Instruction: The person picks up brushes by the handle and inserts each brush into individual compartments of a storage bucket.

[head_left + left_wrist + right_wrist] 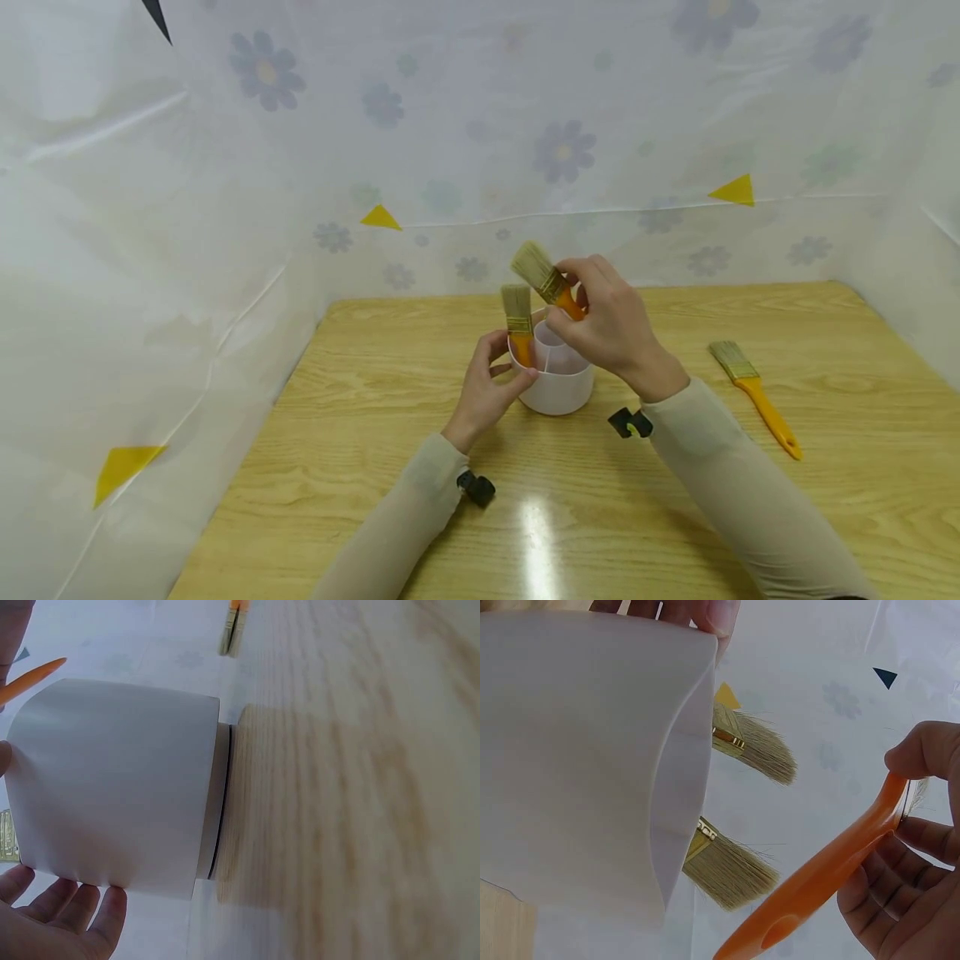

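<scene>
A white round brush holder (557, 392) with inner dividers stands on the table. My left hand (487, 392) grips its left side; its fingertips (71, 904) press the wall in the left wrist view. One paintbrush (517, 312) stands bristles up inside. The right wrist view shows bristles of two paintbrushes (731, 874) beyond the rim. Above the holder, my right hand (615, 325) pinches another paintbrush (543, 273) near its metal band, bristles tilted up and left. Its orange handle (810, 874) is outside the holder in the right wrist view.
Another paintbrush (757, 400) with an orange handle lies on the wooden table (360, 500), right of the holder. Flower-patterned plastic sheeting (465, 150) closes off the back and sides, with yellow triangles (735, 191) on it.
</scene>
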`<act>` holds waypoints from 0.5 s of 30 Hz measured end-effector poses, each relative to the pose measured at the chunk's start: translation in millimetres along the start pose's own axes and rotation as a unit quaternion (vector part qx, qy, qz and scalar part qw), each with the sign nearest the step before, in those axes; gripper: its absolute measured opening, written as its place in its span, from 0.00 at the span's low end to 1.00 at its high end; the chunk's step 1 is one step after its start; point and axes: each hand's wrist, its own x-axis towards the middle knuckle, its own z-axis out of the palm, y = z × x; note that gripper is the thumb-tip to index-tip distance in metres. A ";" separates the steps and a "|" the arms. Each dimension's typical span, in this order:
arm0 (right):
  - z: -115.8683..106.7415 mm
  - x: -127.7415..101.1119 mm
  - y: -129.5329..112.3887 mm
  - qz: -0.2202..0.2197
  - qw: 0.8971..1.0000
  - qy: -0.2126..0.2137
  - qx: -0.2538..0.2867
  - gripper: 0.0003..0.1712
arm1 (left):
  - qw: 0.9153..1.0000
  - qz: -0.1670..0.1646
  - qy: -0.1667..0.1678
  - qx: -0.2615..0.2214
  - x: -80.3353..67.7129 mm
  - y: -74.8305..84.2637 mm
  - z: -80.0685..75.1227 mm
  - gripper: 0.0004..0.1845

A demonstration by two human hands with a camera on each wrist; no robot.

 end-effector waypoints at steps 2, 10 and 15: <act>-0.1 0.6 -0.8 0.000 1.000 0.002 0.002 0.25 | 1.000 0.000 -0.002 -0.001 0.1 0.1 0.0 0.33; 0.5 3.9 -0.1 -0.009 1.000 0.014 0.006 0.25 | 1.000 0.000 -0.005 -0.001 -0.1 1.6 -0.1 0.34; 1.1 7.1 -0.4 -0.012 1.000 0.019 0.011 0.25 | 1.000 -0.002 -0.004 0.001 0.5 1.2 0.1 0.34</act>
